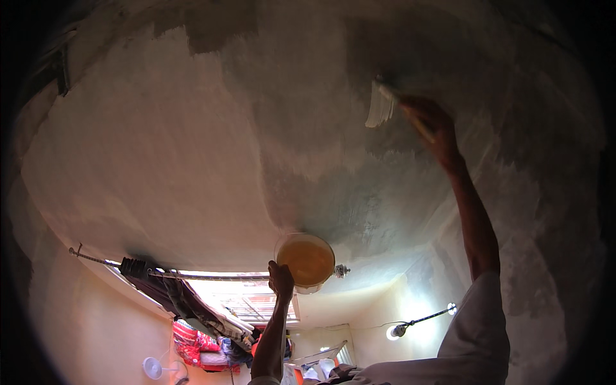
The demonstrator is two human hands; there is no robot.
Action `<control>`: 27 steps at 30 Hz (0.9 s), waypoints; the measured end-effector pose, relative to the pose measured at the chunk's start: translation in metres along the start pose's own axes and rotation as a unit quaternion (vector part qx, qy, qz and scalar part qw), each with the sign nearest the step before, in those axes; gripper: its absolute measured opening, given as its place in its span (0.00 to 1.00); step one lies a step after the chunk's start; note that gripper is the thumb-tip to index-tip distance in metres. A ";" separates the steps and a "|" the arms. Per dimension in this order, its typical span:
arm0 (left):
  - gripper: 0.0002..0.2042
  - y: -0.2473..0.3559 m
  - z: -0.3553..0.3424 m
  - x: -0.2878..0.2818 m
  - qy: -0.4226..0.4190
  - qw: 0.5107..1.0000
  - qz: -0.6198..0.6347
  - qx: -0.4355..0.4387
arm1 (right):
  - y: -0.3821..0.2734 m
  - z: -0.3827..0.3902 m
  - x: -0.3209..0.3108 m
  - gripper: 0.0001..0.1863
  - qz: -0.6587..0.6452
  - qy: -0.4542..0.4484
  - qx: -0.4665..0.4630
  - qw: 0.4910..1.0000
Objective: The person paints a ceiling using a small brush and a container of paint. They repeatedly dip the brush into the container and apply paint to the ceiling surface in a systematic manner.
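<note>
My right hand (428, 120) is raised at the upper right, its fingers wrapped round the handle of a paintbrush (387, 92). The brush head meets a large plastered surface (167, 141). Beside it shows a pale wet streak (377, 110), with darker, damp-looking patches around it. Lower down, my left hand (281, 280) grips the rim of a round, pale bucket (329, 240). Inside the bucket is a tan, cloudy liquid (309, 262). Motion slightly smears the right hand and brush.
A curtain rod (212, 277) with a bunched dark curtain (157, 276) crosses a bright window (237, 298). Red packages (186, 343) are piled below, near a white fan (153, 367). At the lower right, a lit lamp (396, 332) is fixed on the wall.
</note>
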State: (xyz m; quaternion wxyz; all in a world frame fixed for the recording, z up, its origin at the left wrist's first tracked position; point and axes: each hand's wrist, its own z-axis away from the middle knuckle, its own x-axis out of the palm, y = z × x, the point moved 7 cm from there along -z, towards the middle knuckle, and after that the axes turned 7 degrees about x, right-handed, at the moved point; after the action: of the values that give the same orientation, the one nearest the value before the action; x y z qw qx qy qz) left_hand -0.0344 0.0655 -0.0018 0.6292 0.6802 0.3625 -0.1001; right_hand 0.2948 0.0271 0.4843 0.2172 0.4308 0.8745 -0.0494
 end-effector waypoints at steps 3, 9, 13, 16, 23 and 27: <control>0.11 0.003 0.000 0.001 0.002 1.000 0.001 0.012 | 0.011 0.048 0.018 0.22 -0.011 -0.036 0.049 0.998; 0.11 -0.002 -0.001 0.004 0.000 1.000 -0.007 0.015 | -0.001 0.117 0.043 0.26 0.015 -0.092 0.085 0.992; 0.12 -0.007 -0.002 0.011 -0.005 1.000 -0.004 0.000 | -0.002 0.142 0.051 0.23 0.006 -0.107 0.095 0.990; 0.12 -0.008 -0.003 0.014 -0.013 1.000 0.006 -0.012 | 0.003 0.148 0.056 0.21 0.002 -0.143 0.122 0.982; 0.11 -0.003 -0.001 0.009 0.005 1.000 -0.002 0.003 | 0.027 0.046 0.012 0.13 -0.015 -0.069 0.070 0.995; 0.11 -0.001 -0.001 0.004 -0.002 1.000 0.000 -0.011 | 0.037 -0.012 -0.010 0.09 -0.043 -0.046 0.076 0.995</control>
State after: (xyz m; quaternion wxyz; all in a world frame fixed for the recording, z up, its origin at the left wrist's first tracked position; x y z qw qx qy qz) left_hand -0.0324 0.0672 -0.0044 0.6371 0.6731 0.3625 -0.0979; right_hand 0.3248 0.0465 0.5033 0.2213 0.4052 0.8751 -0.1451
